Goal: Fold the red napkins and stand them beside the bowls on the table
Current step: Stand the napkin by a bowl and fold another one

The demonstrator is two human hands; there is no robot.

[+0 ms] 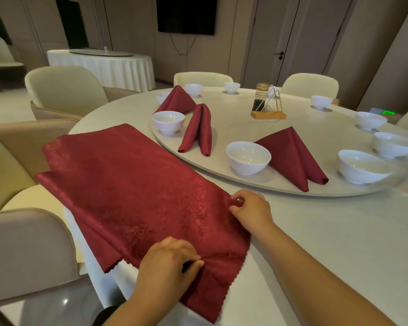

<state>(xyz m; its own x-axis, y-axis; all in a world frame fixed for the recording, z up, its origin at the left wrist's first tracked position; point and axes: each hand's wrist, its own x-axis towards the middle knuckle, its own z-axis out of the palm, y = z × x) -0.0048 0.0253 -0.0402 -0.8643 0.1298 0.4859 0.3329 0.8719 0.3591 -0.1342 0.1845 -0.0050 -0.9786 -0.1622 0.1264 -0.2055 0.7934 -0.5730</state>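
Left hand (172, 262) and right hand (252, 208) pinch the spread red napkin (132, 184) with curled fingers, fingertips partly buried; its left side droops off the worktop (316, 231).

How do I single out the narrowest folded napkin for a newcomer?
Start at the round turntable on the table. Near its left edge, right of a white bowl, stands a red napkin. Unlike the two broad triangular napkins, it is a slim, steep tent.
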